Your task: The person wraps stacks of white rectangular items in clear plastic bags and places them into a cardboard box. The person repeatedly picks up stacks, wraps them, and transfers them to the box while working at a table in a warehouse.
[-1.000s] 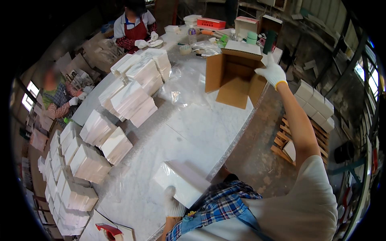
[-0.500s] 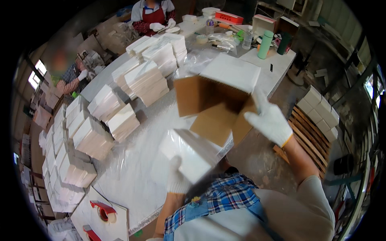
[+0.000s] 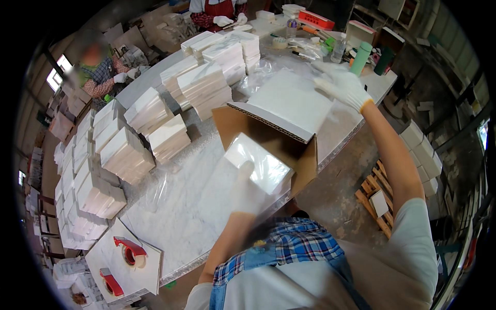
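A plastic-wrapped stack of white tiles is partly inside the mouth of a cardboard box, white outside and brown inside, lying on its side. My gloved left hand, blurred, is closed on the near side of the stack, its thumb over the wrap. The fingers underneath are hidden. My gloved right hand holds nothing; its fingers reach out, somewhat smeared, by the box's far right edge. Whether it touches the box I cannot tell. One brown flap stands out beside the stack.
Several stacks of pale marble-patterned tiles line the table's left side. Two red tape dispensers lie on a board at the near left. A light green bottle stands beyond my right hand. Two co-workers are across the table. A wooden pallet is at right.
My left hand has brought the wrapped stack up into the box's mouth. My right hand has moved from the box's near right flap to its far right edge. The view has shifted somewhat.
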`<state>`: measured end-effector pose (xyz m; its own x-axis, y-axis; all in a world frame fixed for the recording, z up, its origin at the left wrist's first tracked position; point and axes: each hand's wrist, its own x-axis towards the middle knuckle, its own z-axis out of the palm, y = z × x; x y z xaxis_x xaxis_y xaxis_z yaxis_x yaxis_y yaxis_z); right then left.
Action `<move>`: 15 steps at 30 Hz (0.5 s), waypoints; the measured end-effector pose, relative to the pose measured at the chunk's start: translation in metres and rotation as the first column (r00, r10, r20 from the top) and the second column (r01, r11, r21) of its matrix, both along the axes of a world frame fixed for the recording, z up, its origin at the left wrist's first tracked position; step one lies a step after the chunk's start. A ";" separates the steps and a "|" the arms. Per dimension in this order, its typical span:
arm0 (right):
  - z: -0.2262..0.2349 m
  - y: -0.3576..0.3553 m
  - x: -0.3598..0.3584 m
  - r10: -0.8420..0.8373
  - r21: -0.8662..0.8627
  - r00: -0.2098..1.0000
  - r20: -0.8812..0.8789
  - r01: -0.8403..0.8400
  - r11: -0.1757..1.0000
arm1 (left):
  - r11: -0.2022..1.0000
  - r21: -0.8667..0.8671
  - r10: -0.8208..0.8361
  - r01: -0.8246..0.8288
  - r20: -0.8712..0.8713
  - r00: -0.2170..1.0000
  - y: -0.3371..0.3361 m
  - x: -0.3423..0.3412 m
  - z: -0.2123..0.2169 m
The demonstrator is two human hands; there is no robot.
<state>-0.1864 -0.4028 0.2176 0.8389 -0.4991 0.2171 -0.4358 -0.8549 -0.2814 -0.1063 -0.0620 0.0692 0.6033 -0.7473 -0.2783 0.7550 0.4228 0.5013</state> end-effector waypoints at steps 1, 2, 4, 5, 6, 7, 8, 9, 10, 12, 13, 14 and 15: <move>-0.014 -0.014 0.009 -0.019 0.092 0.992 -0.122 0.030 0.995 | 1.000 -0.009 -0.010 0.010 0.048 0.999 -0.005 0.004 -0.011; -0.024 -0.015 0.014 -0.013 0.189 0.997 -0.082 0.028 0.982 | 0.998 0.059 -0.008 0.000 0.130 0.991 -0.009 0.008 -0.019; -0.041 -0.016 0.020 -0.014 0.377 1.000 -0.010 0.017 0.926 | 0.999 0.044 -0.004 0.000 0.077 0.997 -0.022 0.015 -0.032; -0.040 -0.008 0.023 -0.003 0.405 1.000 -0.024 0.013 0.914 | 0.999 0.041 0.013 -0.015 0.044 0.999 -0.025 0.016 -0.037; -0.036 0.000 0.022 0.006 0.431 0.999 -0.039 0.011 0.902 | 0.999 0.038 0.029 -0.029 0.010 1.000 -0.028 0.016 -0.041; -0.034 0.006 0.021 0.013 0.455 0.999 -0.050 0.011 0.891 | 0.999 0.025 0.039 -0.038 -0.013 0.999 -0.030 0.013 -0.039; -0.034 0.008 0.019 -0.011 0.439 0.998 -0.064 0.038 0.897 | 0.999 0.001 0.043 -0.043 -0.033 0.999 -0.037 0.010 -0.032; -0.035 0.009 0.016 -0.034 0.424 0.996 -0.077 0.063 0.903 | 0.999 -0.021 0.047 -0.048 -0.053 0.997 -0.043 0.009 -0.028; -0.032 0.007 0.013 -0.062 0.403 0.994 -0.090 0.093 0.911 | 0.998 -0.055 0.017 -0.023 -0.104 0.994 -0.053 0.010 -0.028; -0.035 0.000 0.015 -0.074 0.373 0.991 -0.110 0.110 0.921 | 1.000 0.014 0.016 -0.015 -0.044 0.999 -0.071 0.006 -0.026; -0.038 -0.005 0.012 -0.090 0.361 0.989 -0.121 0.128 0.924 | 0.995 0.100 -0.016 0.014 0.020 1.000 -0.077 0.003 -0.010; -0.038 -0.003 0.014 -0.084 0.357 0.992 -0.097 0.114 0.927 | 0.989 0.149 0.018 -0.011 -0.042 0.999 -0.088 0.007 -0.013; -0.038 -0.001 0.014 -0.081 0.352 0.994 -0.073 0.102 0.930 | 0.980 0.199 0.052 -0.031 -0.103 0.993 -0.105 0.012 -0.025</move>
<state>-0.1725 -0.4038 0.1793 0.7918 -0.6098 -0.0346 -0.5312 -0.6596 -0.5317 -0.0940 -0.1667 0.0444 0.5916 -0.6464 -0.4819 0.7925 0.3563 0.4950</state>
